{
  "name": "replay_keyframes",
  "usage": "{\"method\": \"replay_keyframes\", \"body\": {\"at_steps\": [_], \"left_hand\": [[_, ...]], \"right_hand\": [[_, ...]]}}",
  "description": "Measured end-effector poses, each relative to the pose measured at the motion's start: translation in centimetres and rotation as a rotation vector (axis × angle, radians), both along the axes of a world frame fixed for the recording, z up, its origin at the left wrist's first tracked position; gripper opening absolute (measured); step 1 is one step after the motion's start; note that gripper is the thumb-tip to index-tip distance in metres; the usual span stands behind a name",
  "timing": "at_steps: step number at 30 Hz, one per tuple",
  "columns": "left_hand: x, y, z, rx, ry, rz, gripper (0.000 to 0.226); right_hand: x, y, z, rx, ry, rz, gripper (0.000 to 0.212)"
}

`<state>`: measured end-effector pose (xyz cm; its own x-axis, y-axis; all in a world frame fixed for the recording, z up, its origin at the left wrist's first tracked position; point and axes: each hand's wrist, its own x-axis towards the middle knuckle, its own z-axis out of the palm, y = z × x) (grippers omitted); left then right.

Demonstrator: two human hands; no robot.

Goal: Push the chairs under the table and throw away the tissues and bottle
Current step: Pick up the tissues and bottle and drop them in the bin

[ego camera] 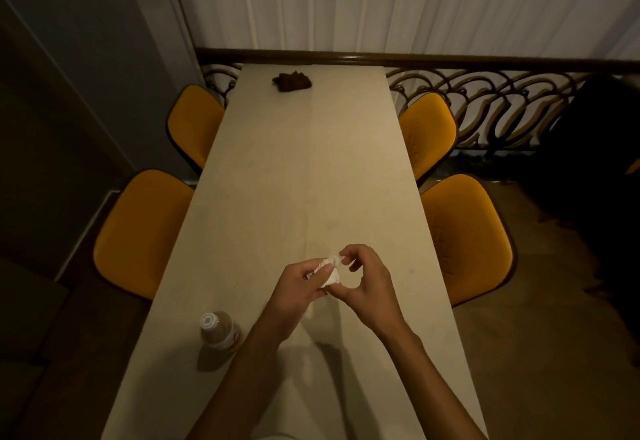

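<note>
A long pale table (298,169) runs away from me. Above its near middle, my left hand (298,287) and my right hand (367,280) both pinch a crumpled white tissue (330,268) between them. A small plastic bottle (220,330) with a white cap stands upright near the table's left edge, just left of my left forearm. Yellow chairs stand along both sides: near left (138,231), far left (194,124), near right (467,235), far right (429,131). Their seats show partly beyond the table edges.
A dark crumpled cloth (292,81) lies at the table's far end. An ornate metal railing (502,110) runs behind the table under white curtains. A grey wall is on the left; something dark stands at the far right.
</note>
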<state>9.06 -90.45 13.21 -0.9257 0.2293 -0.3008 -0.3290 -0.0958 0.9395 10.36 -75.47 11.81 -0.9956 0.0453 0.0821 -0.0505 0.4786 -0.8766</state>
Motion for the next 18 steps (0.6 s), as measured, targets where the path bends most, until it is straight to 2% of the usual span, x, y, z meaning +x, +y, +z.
{"method": "replay_keyframes", "body": {"at_steps": [4,13,18], "left_hand": [[-0.1,-0.3,-0.2,-0.053,0.069,0.034,0.017],[0.9,-1.5,-0.8,-0.112,0.135,0.189,0.025],[2.4,-2.9,-1.6,-0.144,0.143,0.305,0.02]], "right_hand": [[-0.4,2.0,0.4,0.028,-0.037,0.049,0.056],[-0.4,4.8,0.9,0.049,-0.001,0.049,0.039],[-0.2,4.5,0.6,0.013,-0.012,0.126,0.031]]}}
